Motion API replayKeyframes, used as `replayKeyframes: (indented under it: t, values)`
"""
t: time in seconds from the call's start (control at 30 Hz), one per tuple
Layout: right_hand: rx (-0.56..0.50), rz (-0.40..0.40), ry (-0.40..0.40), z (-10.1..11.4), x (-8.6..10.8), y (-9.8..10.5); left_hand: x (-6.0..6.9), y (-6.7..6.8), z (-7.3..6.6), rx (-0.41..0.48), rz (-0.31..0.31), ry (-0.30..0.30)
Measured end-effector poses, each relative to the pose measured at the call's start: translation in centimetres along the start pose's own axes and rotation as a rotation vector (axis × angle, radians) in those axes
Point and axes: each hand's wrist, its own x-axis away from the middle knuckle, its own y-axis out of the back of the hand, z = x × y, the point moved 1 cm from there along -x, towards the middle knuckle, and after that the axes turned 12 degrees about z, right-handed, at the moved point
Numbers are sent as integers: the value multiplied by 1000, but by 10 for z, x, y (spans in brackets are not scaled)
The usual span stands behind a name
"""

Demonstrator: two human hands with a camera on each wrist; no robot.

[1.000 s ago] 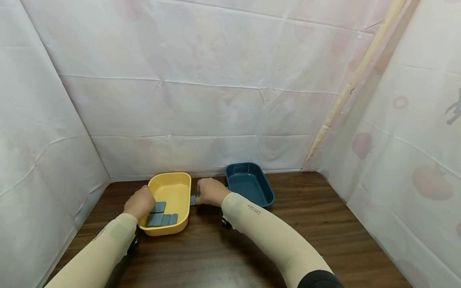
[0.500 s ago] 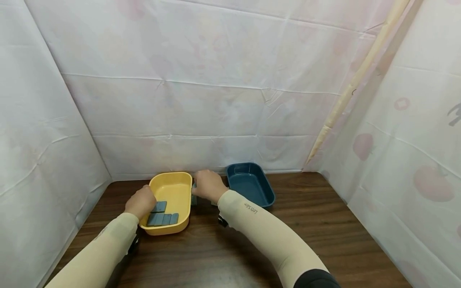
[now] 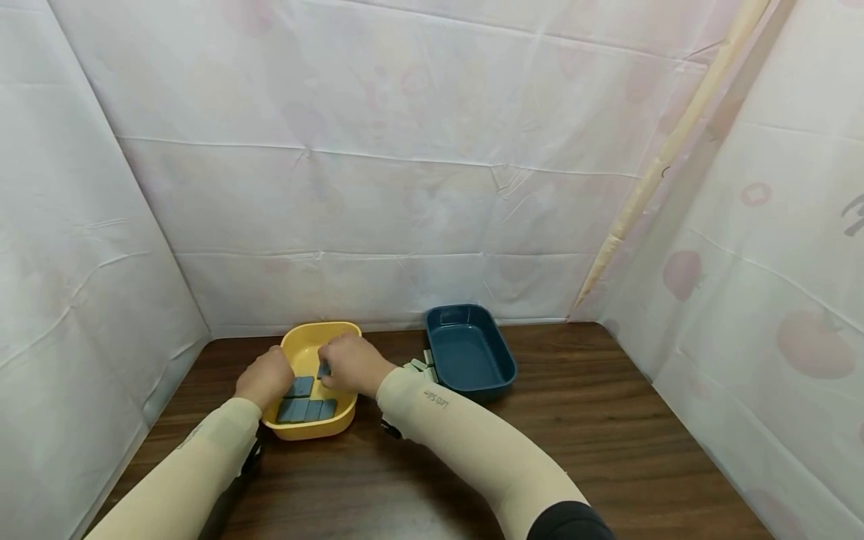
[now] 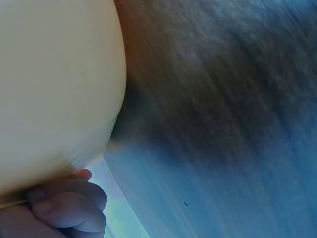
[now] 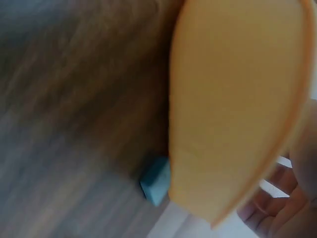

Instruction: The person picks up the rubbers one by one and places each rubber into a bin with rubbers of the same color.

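One dark wood-grain tabletop (image 3: 607, 435) spans the bottom of the head view. Left of bottom centre sits the yellow tray (image 3: 310, 432): rounded corners, smooth plain walls. To its right, apart from it, sits the blue tray (image 3: 469, 356), similar in shape. My left hand (image 3: 265, 377) grips the yellow tray's left rim, fingers bent. My right hand (image 3: 352, 365) spans its right side, narrowed to a pinch. Inside, toward the tray's near end, a row of grey-blue tiles (image 3: 292, 410) lies flat, side by side; a second group (image 3: 301, 386) lies behind. Pale green tiles (image 3: 430, 374) cluster at the blue tray's left wall. Single pieces: one blue-green block (image 5: 156, 183), bottom centre of the right wrist view, beside the yellow tray's outer wall; the held tile (image 3: 324, 370), flat, grey-blue, partly hidden by my right hand.
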Motion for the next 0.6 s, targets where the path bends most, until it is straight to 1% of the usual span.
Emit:
replayKeyframes:
  t: [0.13,0.2,0.27,0.37,0.47,0.6]
  values:
    - [-15,90,-27,13,-9,-10,0,0,-1,7,-12,3]
    - [-13,119,-48,16,-12,-15,0,0,-2,11,-16,6]
    - [-3,133,-66,19,-14,-17,0,-1,-3,14,-16,10]
    - [-13,151,-69,20,-15,-19,0,-1,-4,19,-17,19]
    - [-22,170,-60,21,-16,-19,-1,-1,-3,13,-21,19]
    - [-6,184,-56,24,-17,-20,0,-2,-2,0,-21,15]
